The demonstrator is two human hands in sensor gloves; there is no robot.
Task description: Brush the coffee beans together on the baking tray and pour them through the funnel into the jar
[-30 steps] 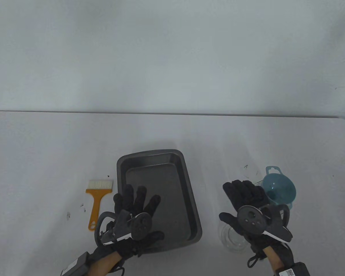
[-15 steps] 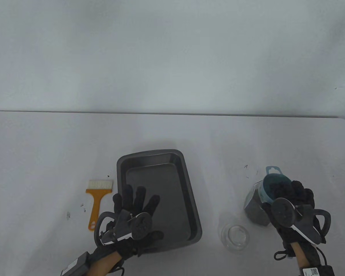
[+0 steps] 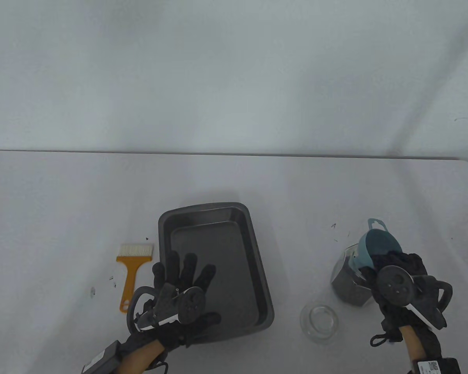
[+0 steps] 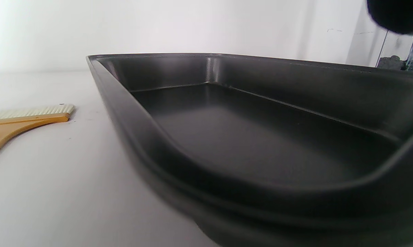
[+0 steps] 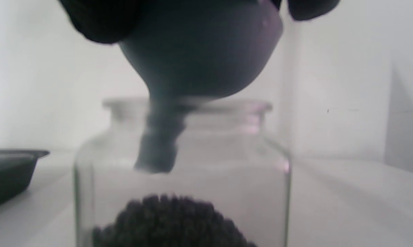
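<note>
The dark baking tray (image 3: pixel 257 249) lies mid-table, and its floor (image 4: pixel 261 144) shows no beans. My left hand (image 3: pixel 183 272) lies over its near-left corner, fingers spread and straight, holding nothing. At the right stands a glass jar (image 3: pixel 349 282) with a heap of coffee beans (image 5: pixel 172 219) inside. My right hand (image 3: pixel 397 269) grips the teal funnel (image 3: pixel 380 245) by its bowl and holds it tilted. The funnel's spout (image 5: pixel 158 144) hangs slanted inside the mouth of the jar (image 5: pixel 182 164); this view is blurred.
An orange-handled brush (image 3: pixel 132 272) lies left of the tray, seen also as the brush (image 4: pixel 21 120) in the left wrist view. A round glass lid (image 3: pixel 319 317) rests on the table near the front, left of the jar. Small dark specks dot the table.
My right hand moved from the funnel's left to its right side, took hold of the funnel and tipped it up. The left hand stayed over the tray.
</note>
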